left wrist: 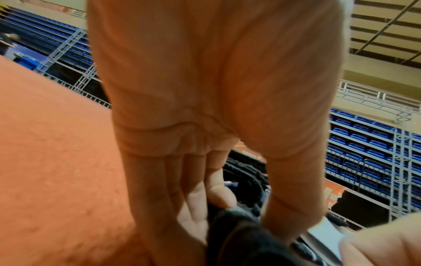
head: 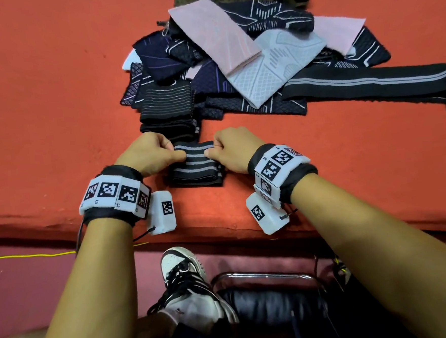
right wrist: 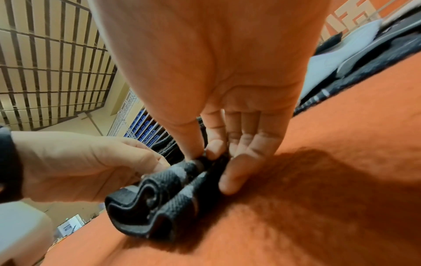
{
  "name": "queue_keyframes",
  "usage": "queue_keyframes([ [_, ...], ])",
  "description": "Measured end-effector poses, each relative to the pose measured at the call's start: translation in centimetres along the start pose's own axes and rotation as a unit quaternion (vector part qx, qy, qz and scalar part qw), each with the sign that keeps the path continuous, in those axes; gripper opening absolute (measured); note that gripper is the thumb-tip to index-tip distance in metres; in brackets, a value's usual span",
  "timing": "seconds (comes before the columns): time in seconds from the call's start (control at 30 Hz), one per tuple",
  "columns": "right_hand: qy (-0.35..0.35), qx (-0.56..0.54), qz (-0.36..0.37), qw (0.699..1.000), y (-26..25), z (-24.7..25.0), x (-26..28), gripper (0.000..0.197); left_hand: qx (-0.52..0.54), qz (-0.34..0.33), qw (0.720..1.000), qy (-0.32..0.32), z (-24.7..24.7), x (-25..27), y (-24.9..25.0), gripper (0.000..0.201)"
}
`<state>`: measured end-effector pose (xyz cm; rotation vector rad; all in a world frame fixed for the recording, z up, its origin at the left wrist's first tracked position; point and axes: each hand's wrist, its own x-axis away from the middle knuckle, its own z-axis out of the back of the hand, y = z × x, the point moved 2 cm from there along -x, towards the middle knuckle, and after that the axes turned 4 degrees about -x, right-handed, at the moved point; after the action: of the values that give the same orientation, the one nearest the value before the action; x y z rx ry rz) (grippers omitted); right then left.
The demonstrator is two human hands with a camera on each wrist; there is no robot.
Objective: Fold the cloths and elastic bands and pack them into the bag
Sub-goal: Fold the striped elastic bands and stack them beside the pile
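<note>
A black elastic band with grey stripes [head: 195,162] lies folded in layers near the orange table's [head: 53,101] front edge. The left hand [head: 147,153] and right hand [head: 235,149] each pinch its top fold between thumb and curled fingers.

below my wrists the orange table cover [head: 55,127] ends at its near edge. under it my black-and-white sneaker [head: 187,284] rests by a chair's chrome frame [head: 263,275] and black seat [head: 273,305]. a yellow cord [head: 30,255] runs on the floor beneath my left forearm. past my fingers stand blue stadium seats [left wrist: 364,149].
</note>
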<state>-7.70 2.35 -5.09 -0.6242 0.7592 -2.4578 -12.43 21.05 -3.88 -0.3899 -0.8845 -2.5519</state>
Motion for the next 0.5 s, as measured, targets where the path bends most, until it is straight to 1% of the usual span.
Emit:
queue_keyframes([
  [0.23, 0.005, 0.004, 0.019, 1.0, -1.4, -0.6, -0.6, 0.031, 0.015, 0.018, 1.0, 0.021, 0.8, 0.3, -0.9, 0.023],
  [0.5, 0.02, 0.009, 0.035, 0.999, -2.8, -2.0, -1.8, 0.027, -0.018, 0.032, 0.997, 0.061, 1.3, 0.3, -1.9, 0.021],
])
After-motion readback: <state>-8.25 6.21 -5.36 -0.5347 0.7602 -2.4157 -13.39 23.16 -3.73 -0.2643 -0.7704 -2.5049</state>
